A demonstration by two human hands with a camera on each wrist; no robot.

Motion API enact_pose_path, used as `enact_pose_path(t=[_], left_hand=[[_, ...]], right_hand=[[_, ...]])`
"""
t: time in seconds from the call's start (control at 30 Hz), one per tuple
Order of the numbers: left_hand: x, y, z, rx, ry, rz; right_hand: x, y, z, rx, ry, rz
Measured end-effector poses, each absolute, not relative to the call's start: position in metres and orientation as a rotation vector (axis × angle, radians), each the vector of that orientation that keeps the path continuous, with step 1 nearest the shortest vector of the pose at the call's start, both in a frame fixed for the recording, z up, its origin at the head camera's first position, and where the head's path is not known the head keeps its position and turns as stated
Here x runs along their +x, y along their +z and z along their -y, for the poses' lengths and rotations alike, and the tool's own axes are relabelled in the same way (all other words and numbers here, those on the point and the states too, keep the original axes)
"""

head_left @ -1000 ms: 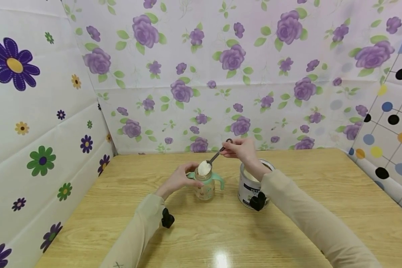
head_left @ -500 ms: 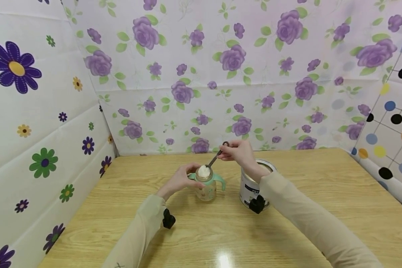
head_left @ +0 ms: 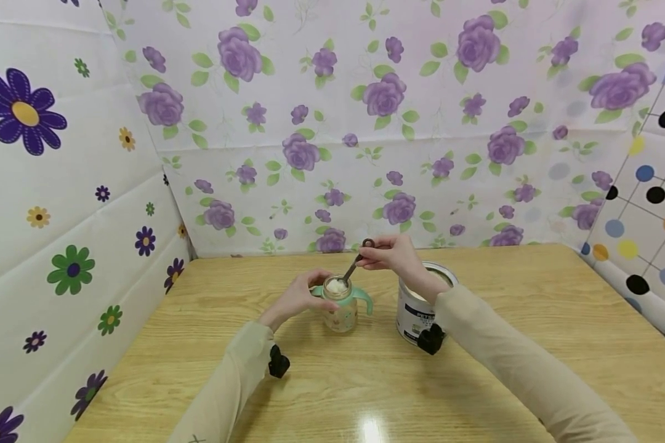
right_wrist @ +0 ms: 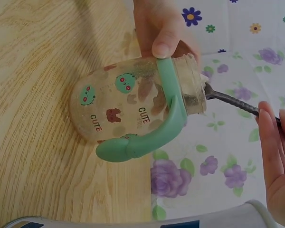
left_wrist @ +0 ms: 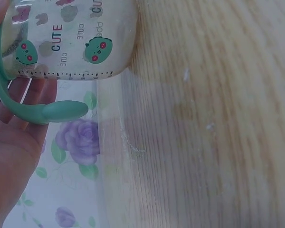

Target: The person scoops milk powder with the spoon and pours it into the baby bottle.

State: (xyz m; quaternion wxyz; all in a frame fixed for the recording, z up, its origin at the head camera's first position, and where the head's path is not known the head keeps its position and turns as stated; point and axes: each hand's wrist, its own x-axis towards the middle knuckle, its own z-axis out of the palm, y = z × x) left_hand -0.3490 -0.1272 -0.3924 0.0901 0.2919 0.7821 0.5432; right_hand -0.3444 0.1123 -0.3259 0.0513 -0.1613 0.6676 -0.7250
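Observation:
A clear baby bottle point(head_left: 340, 319) with a green two-handled collar and cartoon prints stands upright and uncapped on the table. My left hand point(head_left: 296, 299) grips it round the collar from the left; in the left wrist view, fingers pass behind the green handle point(left_wrist: 33, 113). My right hand point(head_left: 393, 255) pinches the dark handle of a spoon point(right_wrist: 235, 103). The spoon slants down into the bottle's mouth, its bowl mostly hidden there. White powder point(head_left: 336, 285) shows at the opening.
Just right of the bottle stands an open tin point(head_left: 412, 317) of pale powder, partly behind the right forearm. The wooden table point(head_left: 332, 387) meets a floral cloth wall point(head_left: 360, 184) at the back, with patterned cloth on both sides.
My right hand has moved slightly down and left, bringing the heaped spoon from above the bottle's mouth into it. The powder heap now sits lower. My left hand keeps its grip.

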Motion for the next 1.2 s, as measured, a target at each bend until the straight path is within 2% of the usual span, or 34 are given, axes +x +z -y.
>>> enact_pose_path(t=[0.7,1.2], left_hand=[[-0.350,-0.393,0.128,0.891,1.575,-2.372],[-0.328,-0.367,0.125,0.905,1.539,-2.350]], right_hand=[[-0.340,-0.327,-0.137,-0.825,-1.982,-1.974],[-0.340,-0.329,-0.132,-0.709,-2.078,-2.003]])
